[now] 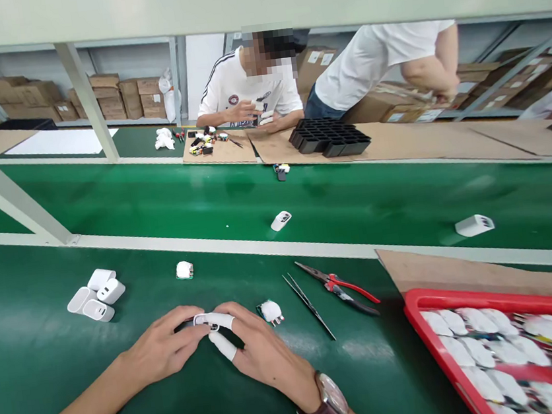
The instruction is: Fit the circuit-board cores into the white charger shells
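At the lower middle of the frame, the left hand (165, 348) and right hand (257, 349) meet on the green mat (49, 366), both pinching one small white charger part (204, 320) between their fingertips. Tweezers (308, 305) and red-handled pliers (339, 286) lie just right of them; a red tray (417, 307) fills the lower right corner.

Open green mat to the left, clutter to the right.
Tweezers (308, 305), pliers (339, 286) and the red tray (419, 300) crowd the right; white shells (97, 297) sit far left.
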Demonstrator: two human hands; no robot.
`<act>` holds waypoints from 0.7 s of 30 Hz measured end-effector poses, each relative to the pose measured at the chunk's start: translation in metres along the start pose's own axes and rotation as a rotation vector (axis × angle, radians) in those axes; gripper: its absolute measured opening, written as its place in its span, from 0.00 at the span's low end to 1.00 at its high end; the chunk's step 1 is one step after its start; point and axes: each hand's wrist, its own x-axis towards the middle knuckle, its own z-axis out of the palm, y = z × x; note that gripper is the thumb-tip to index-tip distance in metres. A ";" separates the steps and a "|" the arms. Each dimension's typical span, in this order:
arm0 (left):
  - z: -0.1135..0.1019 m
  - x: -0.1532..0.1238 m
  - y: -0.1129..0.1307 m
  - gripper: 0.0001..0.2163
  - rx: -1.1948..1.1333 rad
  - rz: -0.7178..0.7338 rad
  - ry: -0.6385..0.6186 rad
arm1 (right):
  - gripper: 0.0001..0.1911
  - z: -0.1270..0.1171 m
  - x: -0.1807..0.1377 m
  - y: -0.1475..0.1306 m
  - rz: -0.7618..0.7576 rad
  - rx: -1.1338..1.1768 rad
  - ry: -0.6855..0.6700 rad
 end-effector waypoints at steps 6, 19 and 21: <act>0.006 0.007 0.001 0.16 -0.117 -0.069 -0.008 | 0.23 -0.006 -0.001 0.005 0.017 -0.070 0.224; -0.054 0.088 -0.056 0.15 -0.108 -0.643 0.167 | 0.17 0.002 -0.002 0.017 -0.133 -0.428 0.168; -0.069 0.118 -0.088 0.12 0.065 -0.661 0.199 | 0.16 0.006 -0.002 0.018 -0.117 -0.464 0.116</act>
